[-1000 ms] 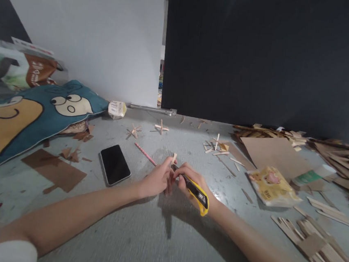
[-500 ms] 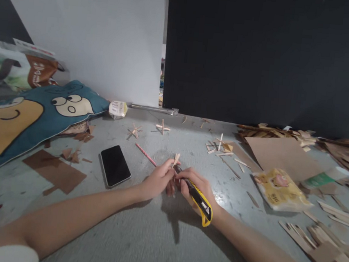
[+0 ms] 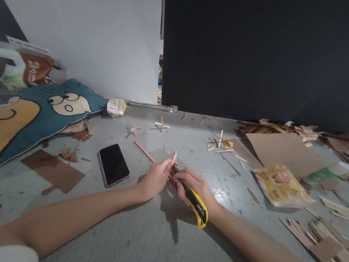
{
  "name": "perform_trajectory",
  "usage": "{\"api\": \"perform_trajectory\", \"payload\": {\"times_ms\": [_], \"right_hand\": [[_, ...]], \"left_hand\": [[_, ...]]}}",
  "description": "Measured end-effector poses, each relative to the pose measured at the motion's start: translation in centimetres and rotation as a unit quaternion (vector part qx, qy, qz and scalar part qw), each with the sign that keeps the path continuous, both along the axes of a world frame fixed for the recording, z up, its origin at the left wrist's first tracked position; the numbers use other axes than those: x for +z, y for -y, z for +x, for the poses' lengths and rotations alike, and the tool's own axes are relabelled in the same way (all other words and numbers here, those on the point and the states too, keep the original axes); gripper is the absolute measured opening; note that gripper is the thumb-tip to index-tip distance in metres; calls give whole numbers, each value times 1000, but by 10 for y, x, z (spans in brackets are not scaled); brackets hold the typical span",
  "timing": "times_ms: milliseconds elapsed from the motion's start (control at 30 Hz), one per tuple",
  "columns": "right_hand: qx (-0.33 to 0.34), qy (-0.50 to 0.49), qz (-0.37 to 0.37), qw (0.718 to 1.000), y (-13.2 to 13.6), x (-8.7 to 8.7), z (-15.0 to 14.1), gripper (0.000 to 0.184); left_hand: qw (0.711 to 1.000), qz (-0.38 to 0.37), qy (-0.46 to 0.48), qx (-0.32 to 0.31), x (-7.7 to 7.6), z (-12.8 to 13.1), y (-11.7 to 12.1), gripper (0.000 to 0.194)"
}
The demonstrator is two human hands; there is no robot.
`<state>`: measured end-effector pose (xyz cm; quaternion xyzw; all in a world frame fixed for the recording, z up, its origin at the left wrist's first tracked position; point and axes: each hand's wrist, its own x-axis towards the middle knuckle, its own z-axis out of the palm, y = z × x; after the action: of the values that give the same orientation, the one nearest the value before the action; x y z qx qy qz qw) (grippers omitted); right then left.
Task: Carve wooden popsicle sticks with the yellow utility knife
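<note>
Pinched in my left hand (image 3: 157, 178) is a small wooden stick (image 3: 175, 157), its pale tip poking up past the fingers. My right hand (image 3: 198, 192) is wrapped round a yellow and black utility knife (image 3: 194, 203), its front end at the stick and its handle end pointing toward me. The two hands meet over the table, and the fingers hide the blade and the lower part of the stick. Just beyond my left hand lies a red-and-white striped straw (image 3: 144, 151). A phone (image 3: 114, 164) rests to the left of that hand.
Small crossed-stick pieces (image 3: 162, 125) stand farther back. On the right are a yellow tissue pack (image 3: 282, 186), a cardboard sheet (image 3: 283, 154) and a bundle of wooden sticks (image 3: 320, 248). Brown cardboard scraps (image 3: 53, 171) and a blue cushion (image 3: 36, 119) occupy the left. Panels (image 3: 262, 57) close off the back.
The stick's tip has turned and now shows as a single narrow upright piece. The knife's handle end has shifted slightly left. Both hands keep their grips.
</note>
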<state>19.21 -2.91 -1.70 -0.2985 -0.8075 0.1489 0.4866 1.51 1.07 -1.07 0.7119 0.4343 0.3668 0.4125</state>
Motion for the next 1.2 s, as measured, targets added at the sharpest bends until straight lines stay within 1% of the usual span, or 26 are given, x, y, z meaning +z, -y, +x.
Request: {"api": "perform_trajectory", "payload": {"times_ms": [133,267,400,567,667,867,1033,1133,1200], "right_hand": [[4,3,8,1000,2,0,-1,24],[-7,5,9,1000,3,1,-1,26],[-23,8,11,1000,2,0,-1,26],[-63,-2,18,998,0,-4,0,29],[-70,-5,18,997,-1,-5,2,31],[-61,1,-8,998,-1,-5,5,29],[-47,-4,-6,999,1,-2,5,27],[-48,-2,-7,999,3,-2,4,26],[-61,-12,-11,998,5,-2,4,21]], "left_hand": [[999,36,-35,3,0,-1,2,40],[996,67,-56,0,1,-1,2,35],[998,39,-40,0,1,0,2,32],[997,-48,52,-7,0,1,1,32],[994,-73,74,-16,1,2,1,37],[995,-70,71,-3,0,2,0,40],[992,-81,91,-13,-2,2,0,50],[995,-73,69,-6,1,3,2,51],[997,-58,41,1,5,3,4,49]]}}
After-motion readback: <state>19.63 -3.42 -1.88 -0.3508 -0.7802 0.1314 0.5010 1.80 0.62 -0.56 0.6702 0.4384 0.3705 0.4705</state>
